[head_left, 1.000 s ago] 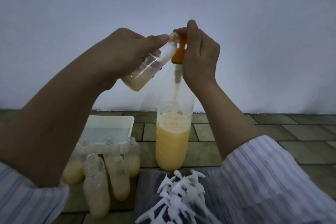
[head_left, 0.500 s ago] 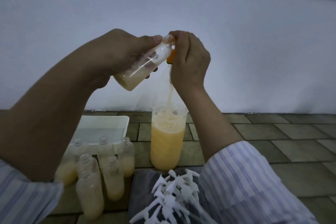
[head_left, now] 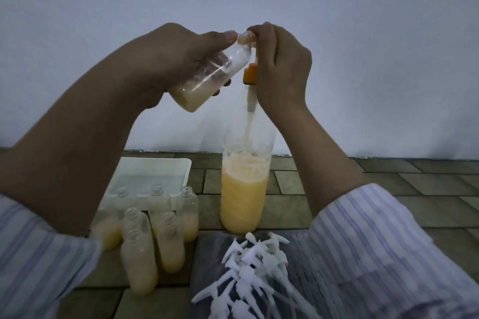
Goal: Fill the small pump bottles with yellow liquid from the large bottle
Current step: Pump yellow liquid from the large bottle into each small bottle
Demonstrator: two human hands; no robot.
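So here we've got the left hand (head_left: 166, 65) wrapped around a small clear plastic bottle (head_left: 212, 72), fingers curled round its body and the thumb along the top, tilted with the neck up and to the right. It's only got a bit of pale yellow liquid sitting at the low end.

The neck touches the spout of the orange pump head (head_left: 251, 70), which the right hand (head_left: 281, 67) grips with fingers closed around it, lifted well above the tall clear plastic bottle of yellow liquid (head_left: 245, 189) on the tiled floor (head_left: 388, 184), dip tube hanging down into it.

Our tip: keep the spout right inside the neck and pump in short, even strokes. We'd keep the little bottle tilted so the liquid runs down the wall instead of foaming, and hold everything over the big bottle so drips fall back in.
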